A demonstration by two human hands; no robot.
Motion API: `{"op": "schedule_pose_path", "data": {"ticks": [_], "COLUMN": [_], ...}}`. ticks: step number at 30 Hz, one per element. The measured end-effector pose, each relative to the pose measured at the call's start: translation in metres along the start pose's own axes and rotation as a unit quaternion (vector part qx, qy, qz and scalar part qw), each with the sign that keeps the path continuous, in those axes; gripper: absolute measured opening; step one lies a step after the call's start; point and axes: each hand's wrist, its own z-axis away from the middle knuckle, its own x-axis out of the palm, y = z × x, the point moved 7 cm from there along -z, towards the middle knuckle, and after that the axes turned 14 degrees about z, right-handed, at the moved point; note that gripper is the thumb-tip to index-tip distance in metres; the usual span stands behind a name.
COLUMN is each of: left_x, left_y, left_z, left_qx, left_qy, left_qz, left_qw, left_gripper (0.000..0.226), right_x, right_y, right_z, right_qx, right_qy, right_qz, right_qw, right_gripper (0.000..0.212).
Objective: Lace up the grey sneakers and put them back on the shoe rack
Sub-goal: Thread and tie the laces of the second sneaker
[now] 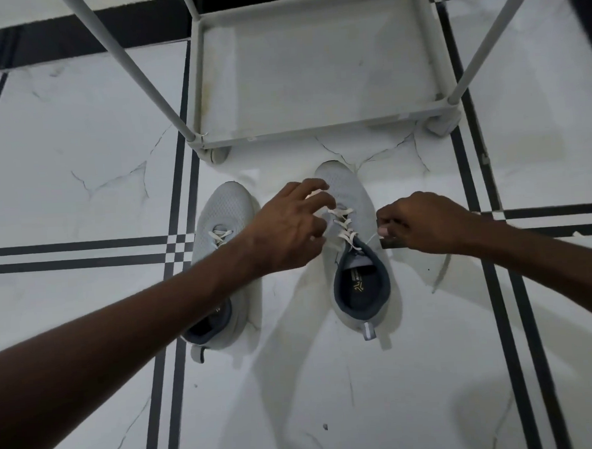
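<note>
Two grey sneakers stand side by side on the floor, toes pointing at the rack. The right sneaker (361, 289) has white laces (344, 227) crossed over its tongue. My left hand (287, 224) reaches across and pinches the lace at the shoe's left side. My right hand (425, 222) is closed on the other lace end, drawn taut off the right side. The left sneaker (223, 207) lies partly under my left forearm, a short stretch of lace showing. The grey shoe rack (320, 133) stands just beyond the toes, its bottom shelf bare.
White glossy floor tiles with black stripe borders (83, 256) run around the shoes. The rack's slanting poles (135, 71) rise at left and right. A dark skirting line runs along the far wall.
</note>
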Motion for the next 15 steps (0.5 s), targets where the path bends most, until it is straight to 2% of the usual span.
{"op": "schedule_pose_path", "data": {"ticks": [2, 5, 6, 9, 12, 15], "left_x": [0.000, 0.026, 0.034, 0.045, 0.045, 0.043], "left_y": [0.007, 0.000, -0.008, -0.034, -0.048, -0.046], "left_z": [0.004, 0.013, 0.016, 0.034, 0.053, 0.057], "left_qx": [0.010, -0.078, -0.103, -0.139, -0.165, -0.184], "left_qy": [-0.020, -0.107, -0.114, -0.109, -0.073, -0.069], "left_qz": [0.027, 0.138, 0.159, 0.168, 0.172, 0.144], "left_qw": [0.999, 0.982, 0.975, 0.970, 0.968, 0.970], "left_gripper": [0.024, 0.017, 0.014, 0.017, 0.019, 0.021], "right_x": [0.003, 0.014, 0.019, 0.030, 0.037, 0.040], "right_y": [0.000, 0.002, 0.004, 0.018, 0.039, 0.043], "right_z": [0.002, 0.002, 0.001, 0.001, 0.005, 0.007], "right_qx": [-0.012, -0.029, -0.028, -0.006, 0.020, 0.033], "right_qy": [0.007, 0.008, 0.007, 0.022, 0.019, 0.012], "right_qz": [-0.004, 0.005, 0.013, 0.053, 0.035, 0.053], "right_qw": [1.000, 1.000, 0.999, 0.998, 0.999, 0.998], "right_gripper": [0.025, 0.020, 0.018, 0.016, 0.025, 0.026]}}
